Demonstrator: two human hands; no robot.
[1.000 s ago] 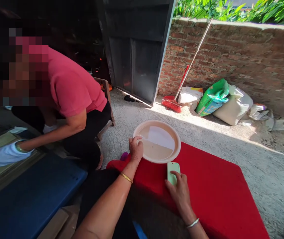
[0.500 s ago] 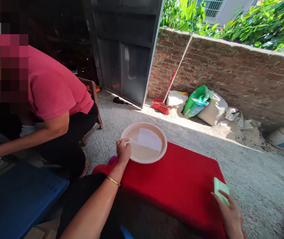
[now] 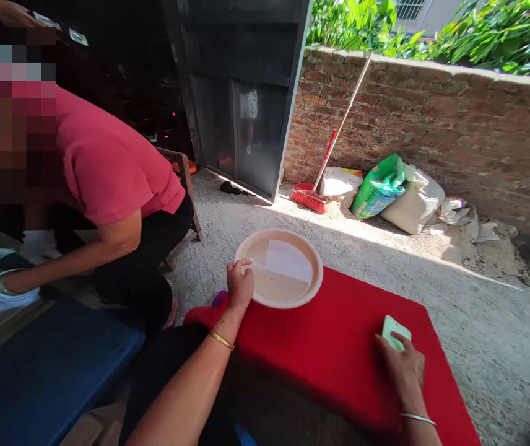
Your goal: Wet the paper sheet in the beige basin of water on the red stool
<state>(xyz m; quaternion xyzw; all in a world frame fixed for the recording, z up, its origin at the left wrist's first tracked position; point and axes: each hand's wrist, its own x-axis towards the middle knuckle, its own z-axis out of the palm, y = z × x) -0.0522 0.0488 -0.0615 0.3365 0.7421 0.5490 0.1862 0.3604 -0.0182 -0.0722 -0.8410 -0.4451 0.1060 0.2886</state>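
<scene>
A pale beige basin [image 3: 317, 288] of cloudy-looking water stands at the left part of a bench covered in red cloth [image 3: 339, 334]. My left hand [image 3: 240, 285] is closed at the near-left rim of the basin, thumb and forefinger curled over the edge. My right hand [image 3: 402, 365] grips a pale green flat rectangular object [image 3: 395, 328] with rounded corners, between thumb and fingers. It is over the right part of the red cloth; contact with the cloth cannot be made out. The underside of this object is hidden.
A person in a red shirt [image 3: 107, 161] bends at the left, beside a dark blue surface [image 3: 46, 371]. Further back are a metal door [image 3: 251, 111], a red broom [image 3: 309, 198], a green sack [image 3: 376, 186], a white sack [image 3: 416, 201] and a brick wall [image 3: 469, 142].
My right hand has moved left, carrying the green object further in over the red cloth. The view has shifted slightly. The other person's gloved hand shows more, and another hand appears at top left.
</scene>
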